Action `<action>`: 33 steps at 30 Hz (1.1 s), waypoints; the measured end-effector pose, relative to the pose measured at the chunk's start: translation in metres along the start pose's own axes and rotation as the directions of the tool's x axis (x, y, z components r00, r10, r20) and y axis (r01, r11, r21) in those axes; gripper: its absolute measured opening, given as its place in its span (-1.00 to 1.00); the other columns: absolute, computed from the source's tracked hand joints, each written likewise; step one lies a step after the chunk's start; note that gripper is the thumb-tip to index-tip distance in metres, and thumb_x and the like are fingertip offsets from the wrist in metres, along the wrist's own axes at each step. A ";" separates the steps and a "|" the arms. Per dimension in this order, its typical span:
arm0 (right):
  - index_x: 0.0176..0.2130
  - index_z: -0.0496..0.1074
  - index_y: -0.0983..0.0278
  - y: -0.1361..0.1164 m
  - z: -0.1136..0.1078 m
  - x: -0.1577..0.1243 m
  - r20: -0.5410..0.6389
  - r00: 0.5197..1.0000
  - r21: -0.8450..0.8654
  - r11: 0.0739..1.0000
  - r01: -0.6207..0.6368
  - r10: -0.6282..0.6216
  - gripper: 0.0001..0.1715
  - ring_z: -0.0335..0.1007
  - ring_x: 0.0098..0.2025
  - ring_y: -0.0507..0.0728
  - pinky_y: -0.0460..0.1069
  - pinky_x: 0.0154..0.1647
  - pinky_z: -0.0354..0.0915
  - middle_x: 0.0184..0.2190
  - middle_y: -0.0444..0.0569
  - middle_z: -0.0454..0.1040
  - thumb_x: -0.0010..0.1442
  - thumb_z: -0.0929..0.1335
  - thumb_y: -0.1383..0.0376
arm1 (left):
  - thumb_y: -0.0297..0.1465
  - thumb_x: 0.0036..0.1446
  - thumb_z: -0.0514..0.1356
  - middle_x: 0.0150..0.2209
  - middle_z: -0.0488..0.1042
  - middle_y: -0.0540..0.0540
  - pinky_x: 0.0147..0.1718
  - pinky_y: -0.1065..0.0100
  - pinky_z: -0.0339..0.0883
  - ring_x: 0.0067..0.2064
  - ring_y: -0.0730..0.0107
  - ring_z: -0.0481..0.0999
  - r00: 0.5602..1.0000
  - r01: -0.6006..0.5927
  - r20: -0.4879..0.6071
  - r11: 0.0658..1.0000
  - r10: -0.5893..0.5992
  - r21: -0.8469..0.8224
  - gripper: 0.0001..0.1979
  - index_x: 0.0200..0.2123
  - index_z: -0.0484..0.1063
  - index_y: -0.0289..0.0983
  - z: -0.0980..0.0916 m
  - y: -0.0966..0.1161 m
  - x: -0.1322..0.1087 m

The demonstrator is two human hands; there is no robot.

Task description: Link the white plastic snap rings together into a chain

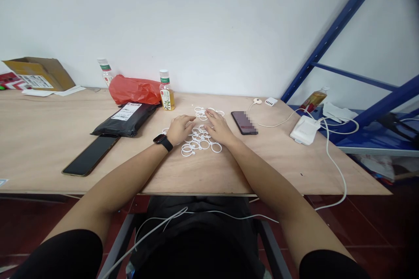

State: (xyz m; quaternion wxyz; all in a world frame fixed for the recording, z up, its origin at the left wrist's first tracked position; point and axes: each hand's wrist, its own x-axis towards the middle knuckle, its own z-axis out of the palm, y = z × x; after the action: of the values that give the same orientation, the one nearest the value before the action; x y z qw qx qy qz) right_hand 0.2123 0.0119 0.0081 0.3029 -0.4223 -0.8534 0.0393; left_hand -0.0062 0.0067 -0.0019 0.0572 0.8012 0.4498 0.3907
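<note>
A loose heap of white plastic rings lies on the wooden table, several of them overlapping. More white rings spread just beyond my fingertips. At the heap's left side is my left hand, fingers stretched out, with a black watch on its wrist. My right hand rests over the right side of the rings, its fingers apart and extended. Both palms face down or inward, and they hide part of the rings. Neither hand visibly grips a ring.
Left of the rings are a phone, a black parcel, a red bag and a drink bottle. To the right lie a dark phone, a white charger and cables. A blue metal rack stands beyond the table's right end.
</note>
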 end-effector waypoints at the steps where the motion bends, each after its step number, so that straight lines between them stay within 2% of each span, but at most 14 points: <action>1: 0.33 0.18 0.20 -0.001 0.000 0.000 -0.003 1.000 0.028 0.999 0.031 -0.031 -0.30 0.06 0.34 0.28 0.23 0.33 0.06 0.34 0.08 0.15 0.24 0.32 0.24 | -0.29 0.26 0.13 -0.11 0.57 -0.14 0.01 0.13 0.34 -0.06 0.18 0.51 1.000 -0.010 -0.009 1.000 0.009 -0.014 -0.70 0.01 0.48 -0.23 -0.001 0.001 0.000; 4: 0.31 0.22 0.17 -0.006 0.000 -0.001 -0.012 0.995 0.088 0.991 0.103 -0.103 -0.32 0.12 0.32 0.25 0.21 0.32 0.09 0.30 0.05 0.22 0.24 0.33 0.21 | -0.28 0.27 0.13 -0.13 0.58 -0.14 -0.01 0.15 0.35 -0.09 0.19 0.52 0.999 -0.042 -0.034 0.998 0.041 -0.044 -0.68 0.03 0.46 -0.25 -0.003 0.003 0.002; 12: 0.27 0.28 0.19 -0.008 0.003 -0.002 -0.031 0.985 0.098 0.980 0.174 -0.172 -0.35 0.18 0.27 0.26 0.23 0.29 0.14 0.26 0.08 0.29 0.22 0.36 0.21 | -0.29 0.33 0.07 -0.15 0.59 -0.15 -0.05 0.20 0.36 -0.11 0.23 0.53 0.989 -0.112 -0.111 0.984 0.097 -0.139 -0.64 0.12 0.42 -0.25 -0.006 0.009 0.001; 16: 0.26 0.29 0.15 -0.007 0.006 -0.002 -0.047 0.976 0.114 0.969 0.218 -0.213 -0.37 0.18 0.27 0.28 0.27 0.27 0.14 0.25 0.06 0.30 0.22 0.35 0.21 | -0.26 0.30 0.14 -0.22 0.61 -0.13 -0.10 0.22 0.37 -0.18 0.26 0.54 0.983 -0.164 -0.108 0.976 0.149 -0.144 -0.73 -0.06 0.53 -0.25 -0.006 0.013 0.002; 19: 0.25 0.30 0.16 -0.005 0.006 -0.002 -0.072 0.974 0.127 0.967 0.223 -0.215 -0.38 0.16 0.28 0.28 0.25 0.28 0.15 0.27 0.08 0.26 0.22 0.36 0.19 | -0.26 0.29 0.15 -0.24 0.61 -0.11 -0.13 0.24 0.36 -0.20 0.27 0.54 0.983 -0.154 -0.119 0.980 0.139 -0.126 -0.77 -0.16 0.54 -0.25 -0.008 0.014 0.002; 23: 0.20 0.35 0.17 0.008 0.004 0.000 -0.167 0.982 0.164 0.979 0.120 -0.092 -0.45 0.18 0.27 0.25 0.22 0.29 0.14 0.24 0.10 0.26 0.24 0.35 0.14 | -0.28 0.33 0.08 -0.27 0.59 -0.12 -0.14 0.23 0.34 -0.21 0.27 0.52 0.990 -0.109 -0.098 0.990 0.101 -0.085 -0.75 -0.23 0.51 -0.26 -0.012 0.013 0.003; 27: 0.11 0.42 0.23 0.031 0.006 0.004 -0.258 0.962 0.178 0.983 -0.041 0.087 -0.53 0.25 0.21 0.24 0.18 0.28 0.17 0.16 0.15 0.31 0.27 0.31 0.13 | -0.30 0.35 0.02 -0.33 0.55 -0.11 -0.16 0.22 0.30 -0.25 0.26 0.48 0.996 -0.080 -0.044 0.997 0.080 -0.008 -0.73 -0.26 0.47 -0.27 -0.013 0.014 0.004; 33: 0.11 0.42 0.31 0.063 0.014 0.012 -0.223 0.948 0.063 0.974 -0.219 0.228 -0.53 0.24 0.22 0.25 0.15 0.29 0.13 0.17 0.19 0.31 0.30 0.25 0.17 | -0.32 0.33 0.05 -0.35 0.56 -0.08 -0.17 0.24 0.28 -0.27 0.28 0.50 0.995 -0.101 -0.023 0.995 0.101 0.018 -0.75 -0.29 0.48 -0.27 -0.012 0.017 0.004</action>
State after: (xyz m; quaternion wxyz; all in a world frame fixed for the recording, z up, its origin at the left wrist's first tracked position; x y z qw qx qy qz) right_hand 0.2424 0.0637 -0.0180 0.4005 -0.5122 -0.7587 0.0404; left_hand -0.0020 -0.0034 0.0160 0.0252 0.8186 0.4126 0.3987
